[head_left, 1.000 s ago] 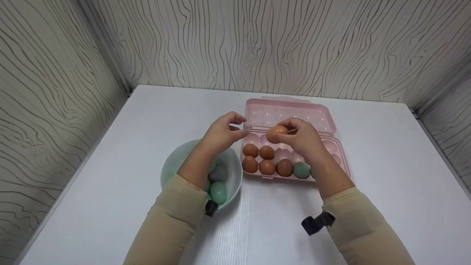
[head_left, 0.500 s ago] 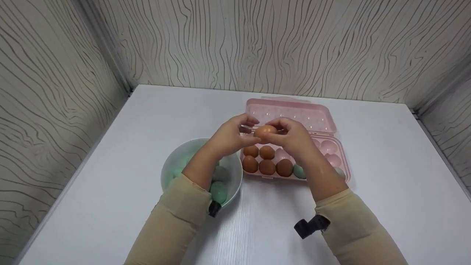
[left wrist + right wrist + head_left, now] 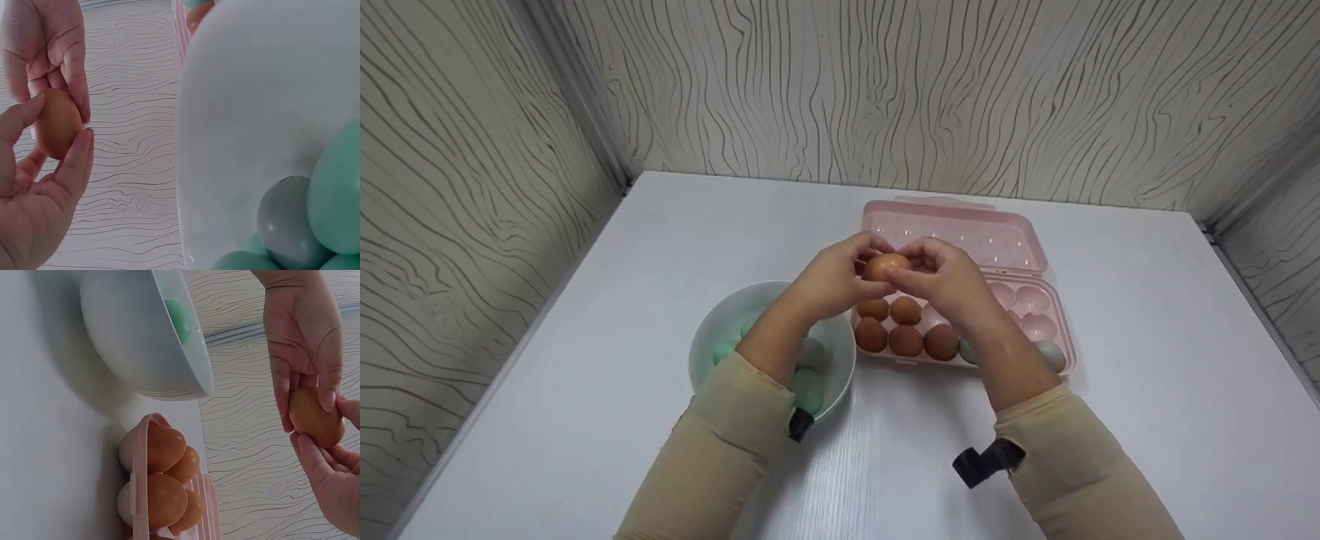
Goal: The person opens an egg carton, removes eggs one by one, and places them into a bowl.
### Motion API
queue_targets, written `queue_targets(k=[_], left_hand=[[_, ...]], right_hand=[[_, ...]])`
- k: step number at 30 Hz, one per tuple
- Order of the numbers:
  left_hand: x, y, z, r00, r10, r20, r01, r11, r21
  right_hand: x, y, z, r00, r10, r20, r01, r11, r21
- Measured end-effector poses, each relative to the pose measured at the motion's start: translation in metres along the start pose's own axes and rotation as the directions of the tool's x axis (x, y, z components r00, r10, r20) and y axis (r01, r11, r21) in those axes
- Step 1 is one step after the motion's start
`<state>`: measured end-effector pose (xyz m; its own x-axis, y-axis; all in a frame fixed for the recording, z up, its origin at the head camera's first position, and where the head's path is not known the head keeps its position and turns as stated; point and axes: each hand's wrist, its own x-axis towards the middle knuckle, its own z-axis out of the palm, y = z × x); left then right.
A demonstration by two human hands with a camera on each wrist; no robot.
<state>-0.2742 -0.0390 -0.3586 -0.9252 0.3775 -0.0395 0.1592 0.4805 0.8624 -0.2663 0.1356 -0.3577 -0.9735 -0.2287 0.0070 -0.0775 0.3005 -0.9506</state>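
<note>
Both hands meet over the pink egg carton, raised above it, with one brown egg between them. My left hand has thumb and fingers around the egg's left end. My right hand pinches its right end. In the left wrist view the egg shows fingertips of both hands on its shell. The carton's lid is folded back. Several brown eggs fill its left cups, and a pale green egg sits at the front right corner; my right forearm hides part of the front row.
Left of the carton stands a white bowl with several green eggs and a grey egg in it. My left forearm crosses over the bowl. The white table ends at patterned panels behind and at the sides.
My right hand has carried the brown egg left to my left hand. The left hand has moved slightly right and its fingers have closed around the egg, which both hands now hold.
</note>
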Motion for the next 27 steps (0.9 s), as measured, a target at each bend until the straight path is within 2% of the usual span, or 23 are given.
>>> queue_targets(k=[8,14,17,24,27], left_hand=[[0.000,0.001,-0.004,1.000,-0.014,0.019,0.014,1.000,0.026],[-0.002,0.001,-0.009,0.999,-0.010,0.031,0.008,0.997,0.081],[-0.003,-0.001,-0.012,0.999,-0.008,0.035,0.003,0.993,0.115],[-0.005,-0.009,-0.019,0.998,-0.057,0.021,0.052,0.981,0.185],[-0.005,-0.015,-0.021,0.998,-0.056,0.026,0.049,0.974,0.223]], right_hand=[[0.000,-0.001,-0.001,1.000,0.004,0.016,-0.003,1.000,-0.022],[0.000,0.001,-0.004,1.000,0.007,0.027,-0.006,0.999,-0.036],[-0.001,0.002,-0.006,0.999,0.024,0.024,-0.024,1.000,-0.006],[-0.001,0.010,-0.013,0.999,0.042,0.029,-0.044,0.996,0.078],[-0.001,0.012,-0.017,0.998,0.051,0.022,-0.053,0.994,0.090]])
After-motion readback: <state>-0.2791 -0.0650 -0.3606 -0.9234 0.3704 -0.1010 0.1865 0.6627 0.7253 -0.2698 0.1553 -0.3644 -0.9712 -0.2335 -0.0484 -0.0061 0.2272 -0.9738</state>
